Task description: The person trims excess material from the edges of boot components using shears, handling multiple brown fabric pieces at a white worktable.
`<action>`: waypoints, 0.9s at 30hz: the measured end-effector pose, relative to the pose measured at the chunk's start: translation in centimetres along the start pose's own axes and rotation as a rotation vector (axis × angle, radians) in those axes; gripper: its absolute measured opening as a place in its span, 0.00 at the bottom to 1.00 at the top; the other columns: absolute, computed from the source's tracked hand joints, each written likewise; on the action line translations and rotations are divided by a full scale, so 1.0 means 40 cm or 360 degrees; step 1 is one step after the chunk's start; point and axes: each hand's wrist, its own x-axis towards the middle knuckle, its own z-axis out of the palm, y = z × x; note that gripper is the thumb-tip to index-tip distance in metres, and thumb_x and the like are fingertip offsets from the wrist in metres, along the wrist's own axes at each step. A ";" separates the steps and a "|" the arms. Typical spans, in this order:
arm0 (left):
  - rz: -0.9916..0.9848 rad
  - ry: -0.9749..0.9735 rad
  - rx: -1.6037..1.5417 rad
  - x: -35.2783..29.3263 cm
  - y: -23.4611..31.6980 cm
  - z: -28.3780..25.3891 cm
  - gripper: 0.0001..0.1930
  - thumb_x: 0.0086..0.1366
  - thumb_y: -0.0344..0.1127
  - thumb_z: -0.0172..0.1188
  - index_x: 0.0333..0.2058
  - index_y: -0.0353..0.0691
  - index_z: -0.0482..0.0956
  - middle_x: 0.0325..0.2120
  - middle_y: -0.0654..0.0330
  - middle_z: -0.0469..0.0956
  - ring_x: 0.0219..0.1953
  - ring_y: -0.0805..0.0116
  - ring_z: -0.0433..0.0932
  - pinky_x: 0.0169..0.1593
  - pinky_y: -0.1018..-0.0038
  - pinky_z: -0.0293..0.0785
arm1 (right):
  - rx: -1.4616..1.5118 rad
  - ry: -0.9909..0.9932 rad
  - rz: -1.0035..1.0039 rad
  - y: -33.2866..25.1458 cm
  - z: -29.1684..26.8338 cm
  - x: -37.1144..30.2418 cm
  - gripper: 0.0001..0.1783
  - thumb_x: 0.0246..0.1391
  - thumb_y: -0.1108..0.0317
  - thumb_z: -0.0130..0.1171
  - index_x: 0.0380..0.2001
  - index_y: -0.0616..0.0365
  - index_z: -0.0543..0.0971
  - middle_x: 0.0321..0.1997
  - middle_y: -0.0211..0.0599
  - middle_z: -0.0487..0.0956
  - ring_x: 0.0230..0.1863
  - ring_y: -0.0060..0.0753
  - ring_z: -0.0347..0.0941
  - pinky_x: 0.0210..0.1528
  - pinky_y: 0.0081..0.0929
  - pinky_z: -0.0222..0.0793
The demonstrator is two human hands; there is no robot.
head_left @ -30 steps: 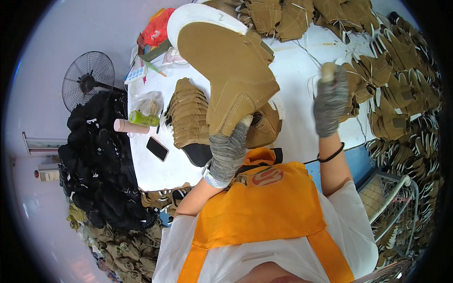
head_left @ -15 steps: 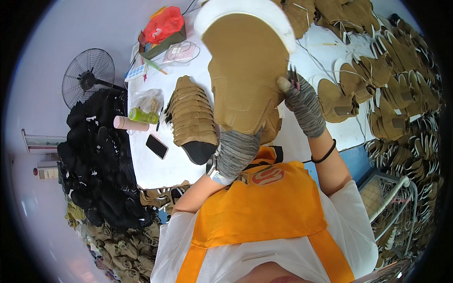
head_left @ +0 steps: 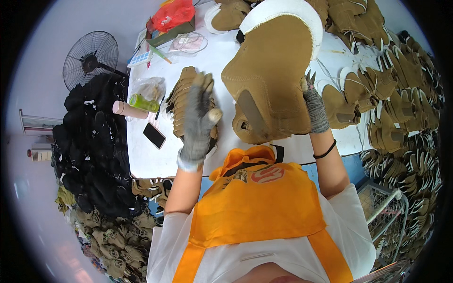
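Tan boot upper [head_left: 271, 75] sits upper center, gripped at its edge by the gloved right hand [head_left: 315, 111], lifted for a look. Left hand [head_left: 198, 122] hangs open-fingered, holding nothing, over the tan stack [head_left: 181, 101].

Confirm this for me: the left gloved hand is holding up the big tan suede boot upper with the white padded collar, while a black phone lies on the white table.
Not quite. In the head view it is the right gloved hand that holds up the big tan suede boot upper with the white padded collar. The left gloved hand is open and holds nothing, raised above a stack of tan pieces. The black phone does lie on the white table.
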 end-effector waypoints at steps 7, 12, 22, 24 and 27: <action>-0.0638 -0.0731 -0.0100 0.029 -0.046 -0.015 0.45 0.45 0.53 0.71 0.56 0.34 0.62 0.50 0.58 0.71 0.52 0.68 0.67 0.55 0.73 0.64 | 0.0342 -0.0173 0.0230 0.068 -0.010 0.002 0.22 0.60 0.62 0.50 0.54 0.60 0.65 0.52 0.41 0.71 0.49 0.33 0.72 0.48 0.28 0.74; -0.0541 -0.0889 0.0074 0.016 -0.043 0.011 0.40 0.50 0.52 0.68 0.55 0.35 0.63 0.49 0.58 0.71 0.51 0.69 0.67 0.54 0.73 0.65 | 0.0433 -0.0117 0.0348 0.056 0.016 -0.019 0.20 0.62 0.64 0.45 0.55 0.60 0.65 0.53 0.43 0.71 0.49 0.34 0.72 0.49 0.28 0.73; -0.0905 -0.0392 -0.0701 0.030 -0.079 0.073 0.36 0.64 0.61 0.43 0.59 0.37 0.57 0.54 0.54 0.65 0.54 0.65 0.67 0.57 0.70 0.66 | -0.0915 -0.0137 -0.0299 0.098 -0.091 0.084 0.15 0.55 0.57 0.53 0.42 0.53 0.73 0.30 0.30 0.74 0.30 0.29 0.71 0.33 0.23 0.71; -0.1099 -0.0158 -0.1173 0.036 -0.093 0.057 0.32 0.64 0.58 0.46 0.57 0.39 0.60 0.54 0.55 0.66 0.55 0.65 0.66 0.58 0.69 0.66 | -0.0392 0.0344 0.0369 0.054 0.005 0.065 0.16 0.57 0.52 0.50 0.37 0.53 0.73 0.24 0.29 0.73 0.21 0.23 0.68 0.23 0.24 0.69; -0.1197 0.0018 -0.1355 0.011 -0.143 0.010 0.31 0.64 0.58 0.44 0.56 0.40 0.61 0.53 0.52 0.66 0.55 0.62 0.67 0.58 0.67 0.68 | -0.0780 0.0264 0.0151 0.066 0.051 0.035 0.14 0.58 0.53 0.48 0.34 0.52 0.72 0.24 0.28 0.73 0.22 0.24 0.69 0.23 0.24 0.69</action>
